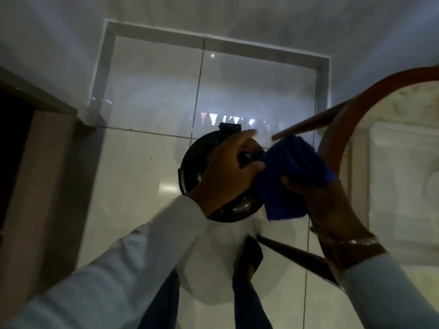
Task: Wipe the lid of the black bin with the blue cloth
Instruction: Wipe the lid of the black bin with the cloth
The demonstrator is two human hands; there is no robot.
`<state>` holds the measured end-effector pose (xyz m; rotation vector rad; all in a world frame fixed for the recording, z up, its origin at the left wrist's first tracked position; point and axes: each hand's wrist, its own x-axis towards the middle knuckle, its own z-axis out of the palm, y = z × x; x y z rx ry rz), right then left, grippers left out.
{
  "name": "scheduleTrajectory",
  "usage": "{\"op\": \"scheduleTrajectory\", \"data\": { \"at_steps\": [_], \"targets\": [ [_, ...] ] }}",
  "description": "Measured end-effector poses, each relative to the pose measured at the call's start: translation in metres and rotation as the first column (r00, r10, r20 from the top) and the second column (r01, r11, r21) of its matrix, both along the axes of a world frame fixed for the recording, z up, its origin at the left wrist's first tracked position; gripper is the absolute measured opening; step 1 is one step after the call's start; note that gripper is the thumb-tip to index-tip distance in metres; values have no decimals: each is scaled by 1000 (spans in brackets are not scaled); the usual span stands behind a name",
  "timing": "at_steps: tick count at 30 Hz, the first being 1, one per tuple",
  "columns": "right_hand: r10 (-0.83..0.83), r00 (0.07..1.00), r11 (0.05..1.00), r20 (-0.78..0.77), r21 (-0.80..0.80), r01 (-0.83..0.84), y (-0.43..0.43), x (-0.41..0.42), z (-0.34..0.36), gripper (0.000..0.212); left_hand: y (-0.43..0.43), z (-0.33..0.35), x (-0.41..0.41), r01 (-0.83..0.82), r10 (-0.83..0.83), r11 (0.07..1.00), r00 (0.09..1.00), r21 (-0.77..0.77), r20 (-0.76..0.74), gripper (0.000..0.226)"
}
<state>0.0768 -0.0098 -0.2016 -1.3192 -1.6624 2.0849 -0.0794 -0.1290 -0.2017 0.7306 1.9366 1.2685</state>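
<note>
Two hands above the black bin (190,172) on the floor, left hand (228,169) and right hand (316,195) both gripping the blue cloth (292,172) with closed fingers, just over the lid (234,211).

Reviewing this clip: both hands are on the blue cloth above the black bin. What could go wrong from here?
1. The blue cloth is held up between the left hand and right hand, apparently off the lid; it could slip and fall to the floor.
2. The wooden table stands close on the right, so a wide wipe may knock the right hand against it.
</note>
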Motion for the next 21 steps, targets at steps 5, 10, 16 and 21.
{"op": "scheduleTrajectory", "data": {
  "at_steps": [5, 10, 16, 21],
  "targets": [
    [18, 912, 760, 410, 587, -279, -10, -60, -66, 18, -67, -104, -48, 180, -258, 888, 956, -423, -136, 118],
    [194, 876, 510, 442, 717, -475, -23, -80, -134, 51, -82, -169, -66, 383, -591, 742, 762, -550, -266, 144],
    [303, 770, 472, 561, 614, -633, -45, -61, -166, 78, -65, -191, -76, 439, -681, 715, 614, -544, -399, 146],
    [156, 703, 362, 694, 622, -694, -36, -94, -190, 89, -60, -204, -82, 484, -700, 696, 621, -531, -352, 146]
  ]
}}
